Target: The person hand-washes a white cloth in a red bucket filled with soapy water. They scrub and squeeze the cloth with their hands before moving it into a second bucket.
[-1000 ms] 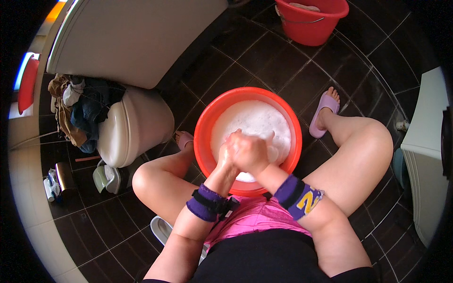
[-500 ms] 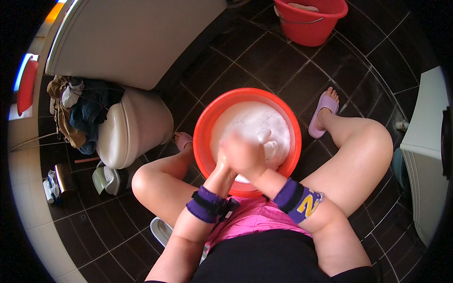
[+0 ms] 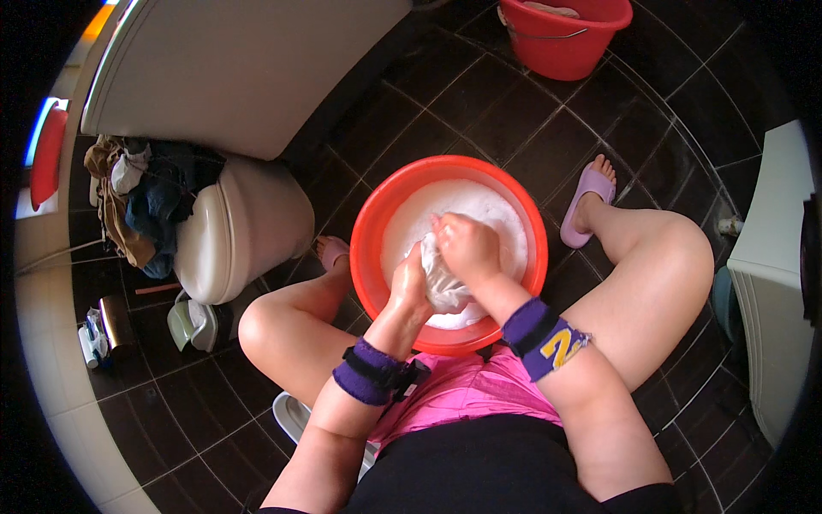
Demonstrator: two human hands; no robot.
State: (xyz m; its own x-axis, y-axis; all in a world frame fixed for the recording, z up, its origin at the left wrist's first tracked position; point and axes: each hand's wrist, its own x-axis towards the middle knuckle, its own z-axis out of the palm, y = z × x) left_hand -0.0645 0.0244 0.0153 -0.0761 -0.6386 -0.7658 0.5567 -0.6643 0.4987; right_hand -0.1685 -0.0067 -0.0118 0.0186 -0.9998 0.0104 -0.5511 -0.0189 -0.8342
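A round red-orange basin (image 3: pixel 366 224) stands on the floor between my legs, with white foam (image 3: pixel 484 199) covering the water in it. Over the basin, a wet, bunched white cloth (image 3: pixel 443 284) stretches between both of my hands. My left hand (image 3: pixel 411 278) is closed around its left side. My right hand (image 3: pixel 468 247) grips it in a fist at the upper right, knuckles up. Part of the cloth hangs below the fists toward the foam; what garment it is cannot be made out.
Dark tiles (image 3: pixel 479 94) cover the floor. A red bucket (image 3: pixel 565 47) with a wire handle stands far right. To the left, clothes (image 3: pixel 158 201) are heaped on a white toilet (image 3: pixel 265 227), beside a green-and-white container (image 3: pixel 193 324). A pale cabinet (image 3: pixel 766 265) borders the right.
My hands have separated slightly from a blurred clasp, my right hand moving up and right. The white cloth now shows between them.
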